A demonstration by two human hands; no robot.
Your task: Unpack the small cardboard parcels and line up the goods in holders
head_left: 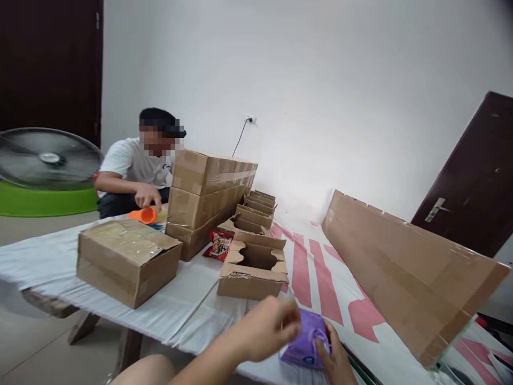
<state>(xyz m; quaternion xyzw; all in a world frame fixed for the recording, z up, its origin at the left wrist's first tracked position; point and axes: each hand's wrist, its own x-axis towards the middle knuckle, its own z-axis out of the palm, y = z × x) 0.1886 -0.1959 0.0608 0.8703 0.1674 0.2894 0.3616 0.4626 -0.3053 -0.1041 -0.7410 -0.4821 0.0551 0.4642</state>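
A purple soft plastic packet point(305, 339) lies near the front edge of the covered table. My right hand point(339, 355) grips its right side, the thumb lying over the top face. Just left of the packet is my left hand point(272, 329), its fingers curled and smeared by motion. Whether that hand touches the packet or holds anything is unclear. Beyond my hands stands a cardboard box with a cut-out opening point(256, 286); its inside looks dark. A red snack packet point(218, 245) rests beside this box on the left.
More cut-out boxes point(250, 220) line up behind. Stacked closed cartons point(196, 211) and a single carton point(128, 256) stand left. A tall cardboard panel point(404, 272) runs along the right. Across the table, a person point(132, 166) has a hand by an orange container point(148, 215).
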